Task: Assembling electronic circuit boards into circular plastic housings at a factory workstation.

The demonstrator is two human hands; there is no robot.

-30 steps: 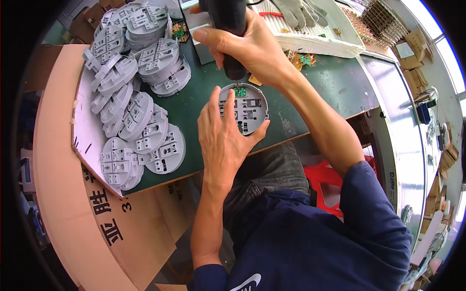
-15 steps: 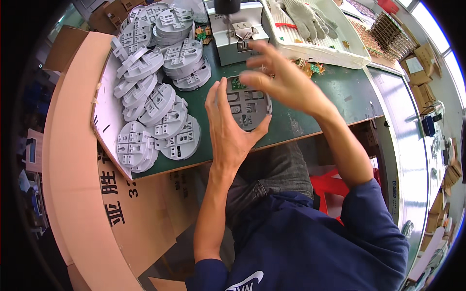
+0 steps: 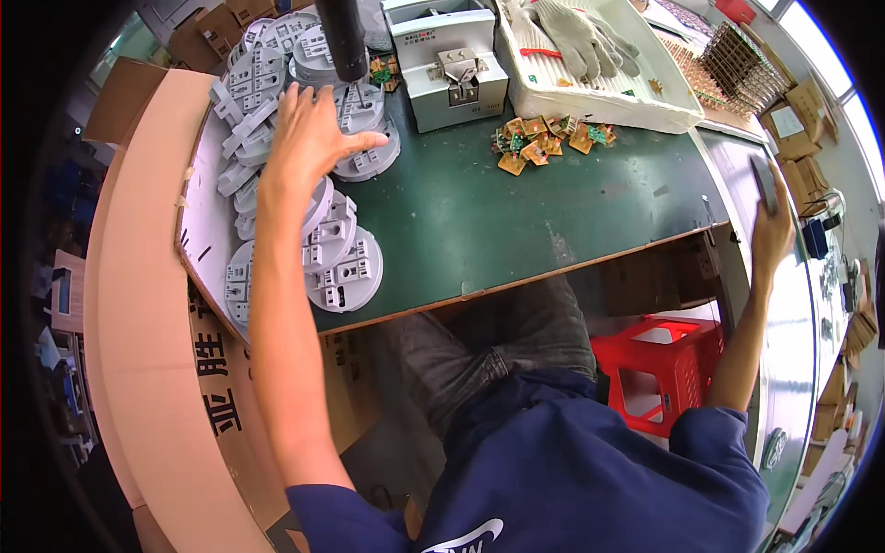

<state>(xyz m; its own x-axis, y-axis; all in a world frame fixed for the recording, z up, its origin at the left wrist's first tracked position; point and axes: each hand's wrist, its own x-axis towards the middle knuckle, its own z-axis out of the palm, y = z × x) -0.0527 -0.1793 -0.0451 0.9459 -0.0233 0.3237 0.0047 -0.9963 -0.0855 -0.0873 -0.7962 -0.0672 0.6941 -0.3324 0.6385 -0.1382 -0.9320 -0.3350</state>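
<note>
My left hand (image 3: 306,138) reaches over the stacked grey round plastic bases (image 3: 343,269) at the left of the table, fingers and thumb spread apart. Whether its fingertips touch a base I cannot tell. Far to the right, my right hand (image 3: 774,230) grips a round plastic base (image 3: 765,182), seen almost edge-on and dark, above the shiny metal surface (image 3: 737,175) beside the table. A black cylindrical tool (image 3: 341,37) hangs over the stacks, just beyond my left hand.
A grey-white metal box (image 3: 450,69) with a bracket on its front stands at the back. Small circuit boards (image 3: 544,143) lie heaped near a white tray (image 3: 608,106) holding gloves (image 3: 585,41). A cardboard box (image 3: 138,230) borders the left side; a red stool (image 3: 668,364) stands below the table.
Both hands were around a base on the table. My right hand has carried it off to the right, and my left hand has moved left to the stacks. The hanging tool has swung left.
</note>
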